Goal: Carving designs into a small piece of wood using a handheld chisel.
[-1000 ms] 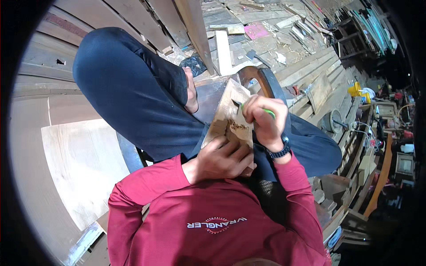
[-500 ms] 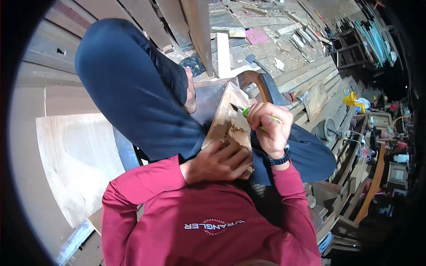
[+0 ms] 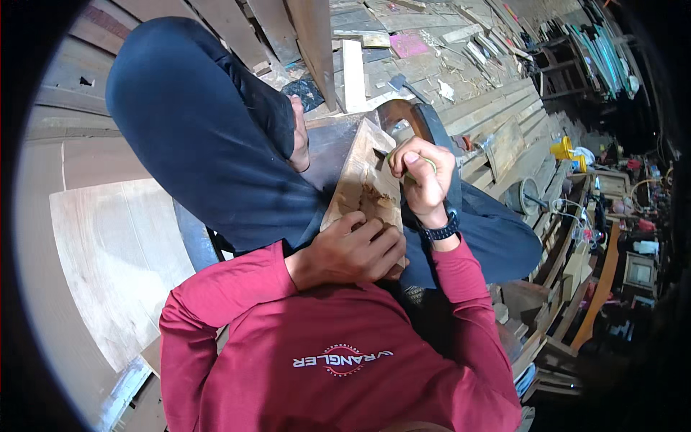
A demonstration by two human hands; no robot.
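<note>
A pale wooden block (image 3: 360,162) lies slanted in my lap, with a dark, rough patch (image 3: 378,193) on its upper face. Curled over its lower end, my left hand (image 3: 360,248) grips it. My right hand (image 3: 425,176) is closed around a green-handled blade tool, its dark blade (image 3: 379,155) against the upper part of the block; the fingers hide much of the handle. A bare foot (image 3: 299,133) rests on a dark surface (image 3: 327,147) to the left of the block.
Wooden planks (image 3: 489,108) and offcuts lie to the right and ahead, beside a pink sheet (image 3: 409,45). A pale board (image 3: 108,259) is at left. Buckets (image 3: 561,149), cables and clutter fill the right side, with teal strips (image 3: 597,54) stacked at top right.
The view has shifted slightly. My right hand still holds the tool at the block's upper face, its thumb and grip slightly altered. My left hand stays on the lower end.
</note>
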